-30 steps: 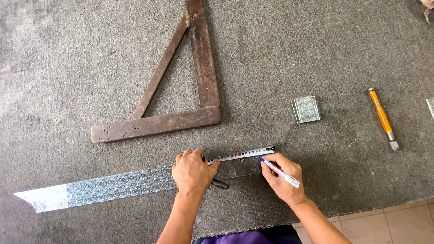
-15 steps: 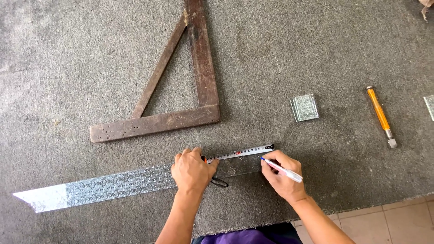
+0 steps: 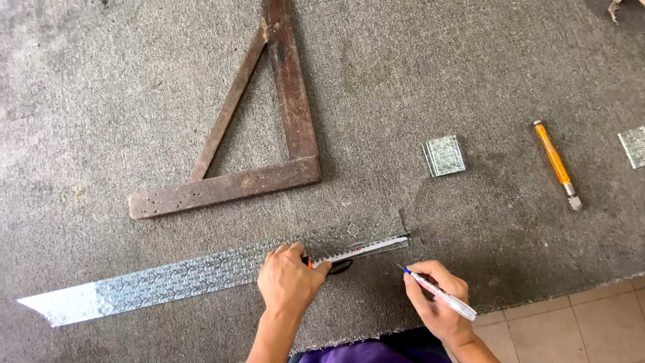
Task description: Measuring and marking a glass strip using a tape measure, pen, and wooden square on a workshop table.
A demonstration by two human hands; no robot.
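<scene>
Covering almost the whole view, a grey carpet (image 3: 470, 81) bears everything, with pale floor tiles (image 3: 571, 323) showing at the near right corner. On its far side lies a dark wooden triangle square (image 3: 292, 101), its short bar pointing left. Nearer, a long strip of patterned glass (image 3: 195, 275) runs from the near left toward the middle, its right end stopping just past the tape. A second ago the tape measure (image 3: 359, 247) lay along the far edge of that strip; it now lies along the near edge, and more of the glass shows bare beyond it. The left hand (image 3: 289, 279) is closed over the tape's case at the middle of the strip, pressing it down on the glass, much as before. The right hand (image 3: 440, 302) has come back off the glass toward the near edge of the carpet, where earlier its pen tip touched the strip beside the tape's end; it pinches a white marker pen (image 3: 440, 294) between thumb and fingers, the blue tip raised and pointing far-left, apart from the strip. To the right lie a small stack of square glass pieces (image 3: 443, 156), an orange-handled glass cutter (image 3: 554, 163), and another glass piece (image 3: 633, 146) at the right edge.
</scene>
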